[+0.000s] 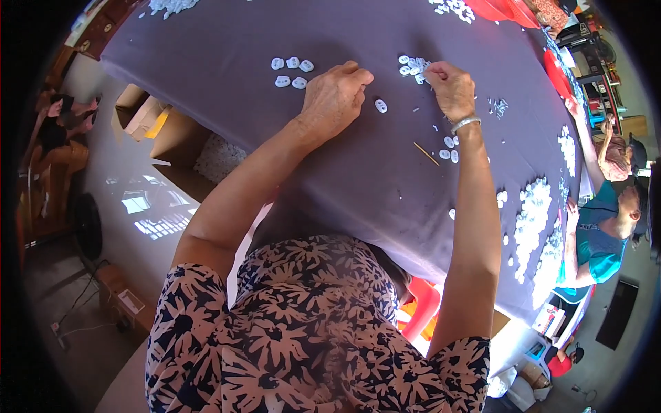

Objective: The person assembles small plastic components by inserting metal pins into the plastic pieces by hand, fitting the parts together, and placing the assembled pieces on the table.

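Note:
My left hand (336, 95) is over the dark cloth with its fingers curled into a pinch; what they hold, if anything, is hidden. To its left lie several small white oval pieces (292, 62) in two loose rows. A single white oval piece with two dark holes (381, 106) rests on the cloth between my hands. My right hand (452, 91), with a bracelet at the wrist, has thumb and fingers pinched together at the edge of a small cluster of white pieces (412, 67). Whether a piece is between those fingertips cannot be made out.
A thin wooden stick (426, 154) lies near more white oval pieces (449, 150) by my right forearm. Tiny clear bits (500, 107) are scattered to the right. A large white heap (533, 213) lies farther right, near people seated at the table. An open cardboard box (182, 148) stands left.

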The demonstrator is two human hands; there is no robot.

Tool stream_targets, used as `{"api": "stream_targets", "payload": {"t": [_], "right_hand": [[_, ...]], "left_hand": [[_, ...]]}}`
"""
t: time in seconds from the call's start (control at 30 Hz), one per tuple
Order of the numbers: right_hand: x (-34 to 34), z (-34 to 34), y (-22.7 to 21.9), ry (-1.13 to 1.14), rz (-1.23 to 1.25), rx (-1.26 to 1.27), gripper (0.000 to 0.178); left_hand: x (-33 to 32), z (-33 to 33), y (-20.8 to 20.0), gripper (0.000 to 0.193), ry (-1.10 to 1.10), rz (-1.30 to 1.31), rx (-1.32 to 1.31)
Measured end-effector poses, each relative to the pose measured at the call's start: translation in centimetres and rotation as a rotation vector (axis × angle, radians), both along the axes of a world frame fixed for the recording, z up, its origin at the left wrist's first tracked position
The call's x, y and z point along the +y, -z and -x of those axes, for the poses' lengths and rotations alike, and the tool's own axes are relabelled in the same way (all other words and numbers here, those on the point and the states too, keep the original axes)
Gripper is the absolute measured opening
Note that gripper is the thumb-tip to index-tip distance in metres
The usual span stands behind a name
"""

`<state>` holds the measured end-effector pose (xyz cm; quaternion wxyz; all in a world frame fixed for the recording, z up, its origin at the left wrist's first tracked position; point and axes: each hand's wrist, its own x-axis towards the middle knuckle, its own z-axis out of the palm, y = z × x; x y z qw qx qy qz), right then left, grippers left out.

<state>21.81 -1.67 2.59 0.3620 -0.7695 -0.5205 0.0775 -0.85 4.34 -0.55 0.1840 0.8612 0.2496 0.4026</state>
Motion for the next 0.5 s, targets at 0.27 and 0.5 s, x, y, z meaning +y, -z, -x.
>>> {"api": "stream_targets", "payload": {"t": [0.27,0.5], "right_hand": [[-1.8,2.8,-1.5,-0.217,0.315,0.075,0.012],[-4.6,2.5,-0.3,-0.237,0.059,0.424,0.009]], "left_hand": [[0.1,0.2,0.2,0.013,0.007,0.029,0.01],[0.3,-0.1,0.3,0.013,0.013,-0.018,-0.007]]}}
